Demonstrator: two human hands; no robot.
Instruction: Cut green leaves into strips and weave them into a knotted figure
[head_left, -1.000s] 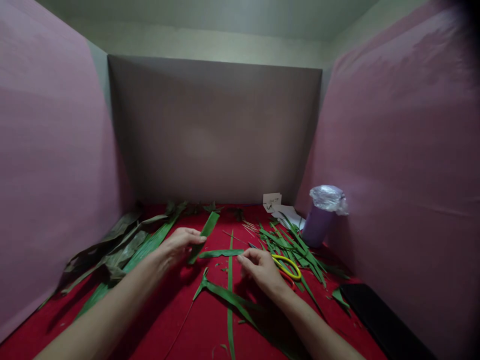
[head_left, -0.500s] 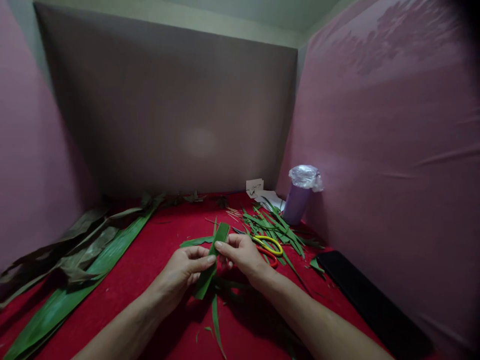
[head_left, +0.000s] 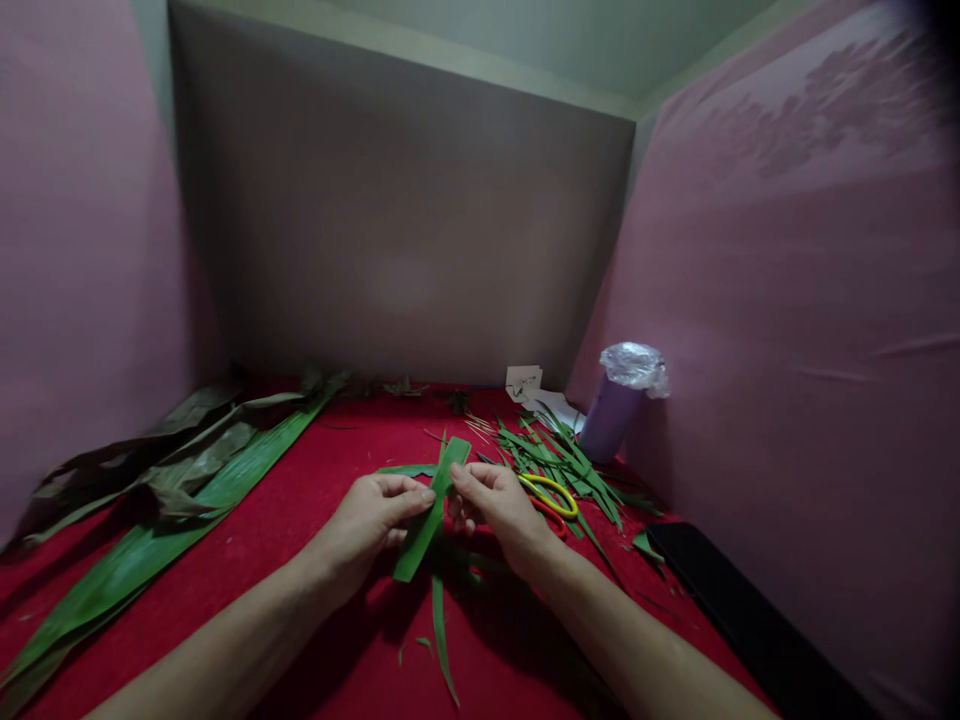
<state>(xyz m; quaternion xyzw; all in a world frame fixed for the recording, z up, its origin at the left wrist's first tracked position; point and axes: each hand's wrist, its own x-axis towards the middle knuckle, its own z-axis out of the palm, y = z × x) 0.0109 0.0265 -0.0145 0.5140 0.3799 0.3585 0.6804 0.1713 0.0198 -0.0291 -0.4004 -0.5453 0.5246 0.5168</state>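
Between my two hands is a green leaf strip (head_left: 427,530), tilted with its upper end leaning right. My left hand (head_left: 379,520) pinches its left edge near the middle, thumb on top. On the right edge, higher up, my right hand (head_left: 491,505) pinches it between thumb and fingers; some fingertips are hidden behind the strip. Just beyond my right hand lie scissors with yellow and red handles (head_left: 551,495), their blades mostly hidden. Another leaf piece (head_left: 409,470) lies behind the held strip, and a thin strip (head_left: 442,640) rests on the red cloth below.
Long green leaves (head_left: 172,545) and dried brown leaves (head_left: 202,470) lie along the left. At right are a pile of cut leaf strips (head_left: 559,455), a purple container (head_left: 611,415) topped with clear plastic, white papers (head_left: 555,405), thin sticks (head_left: 480,427) and a long black object (head_left: 735,610).
The camera view has shifted, so the scene sits further right. Both hands keep their pinch on the leaf strip, which is turned slightly.
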